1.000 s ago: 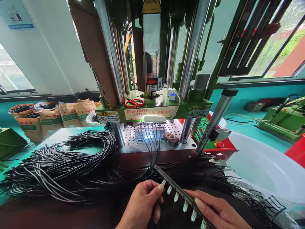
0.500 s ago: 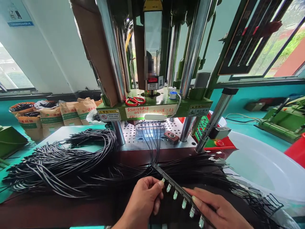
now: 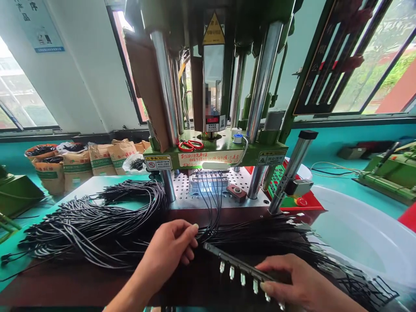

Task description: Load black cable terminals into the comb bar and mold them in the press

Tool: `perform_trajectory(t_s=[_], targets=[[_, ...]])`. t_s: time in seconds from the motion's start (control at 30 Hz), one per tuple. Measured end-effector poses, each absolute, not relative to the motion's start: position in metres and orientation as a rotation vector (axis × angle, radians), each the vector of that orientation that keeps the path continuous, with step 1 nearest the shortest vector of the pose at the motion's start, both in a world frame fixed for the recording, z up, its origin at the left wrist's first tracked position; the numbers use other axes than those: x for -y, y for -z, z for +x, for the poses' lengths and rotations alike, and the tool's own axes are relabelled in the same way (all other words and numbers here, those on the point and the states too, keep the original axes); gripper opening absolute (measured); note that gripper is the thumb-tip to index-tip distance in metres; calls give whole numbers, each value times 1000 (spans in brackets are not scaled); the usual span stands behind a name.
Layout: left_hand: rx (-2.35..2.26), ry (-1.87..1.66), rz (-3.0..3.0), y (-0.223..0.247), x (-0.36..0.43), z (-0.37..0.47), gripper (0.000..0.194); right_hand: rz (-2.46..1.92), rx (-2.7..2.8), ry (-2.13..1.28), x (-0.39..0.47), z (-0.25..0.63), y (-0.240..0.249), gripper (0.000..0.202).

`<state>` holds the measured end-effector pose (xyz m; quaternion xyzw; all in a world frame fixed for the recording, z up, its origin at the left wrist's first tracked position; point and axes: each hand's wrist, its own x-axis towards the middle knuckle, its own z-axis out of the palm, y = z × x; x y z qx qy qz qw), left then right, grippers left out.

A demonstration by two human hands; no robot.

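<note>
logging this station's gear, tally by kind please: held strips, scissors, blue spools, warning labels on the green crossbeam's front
held black strip: 1
red-handled scissors: 1
blue spool: 1
warning labels: 2
total: 5

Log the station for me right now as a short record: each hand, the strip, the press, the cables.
left hand: beside the strip's far end; any grip unclear
right hand: holding the black strip between thumb and fingers
strip: slanted, metal connectors along its lower edge
press: green crossbeam above the clear block
on crossbeam: red-handled scissors, blue spool
cables: several run from the block toward the person; large bundle at left
</note>
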<state>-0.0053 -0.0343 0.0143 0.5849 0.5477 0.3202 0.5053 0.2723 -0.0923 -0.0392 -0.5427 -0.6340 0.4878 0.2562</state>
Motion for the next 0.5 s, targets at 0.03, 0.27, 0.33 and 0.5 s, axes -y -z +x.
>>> perform_trajectory(t_s=[0.03, 0.27, 0.33, 0.5], targets=[[-1306, -812, 1417, -18, 27, -8, 34, -1462, 1791, -1309, 89, 272, 35, 37], [-1205, -879, 1107, 4, -50, 19, 24, -1239, 2248, -1126, 66, 253, 26, 19], [-1167, -793, 997, 15, -74, 34, 18, -1249, 2282, -1088, 63, 250, 30, 13], [-1063, -652, 728, 40, -112, 67, 12, -1393, 2366, -1024, 61, 251, 34, 14]])
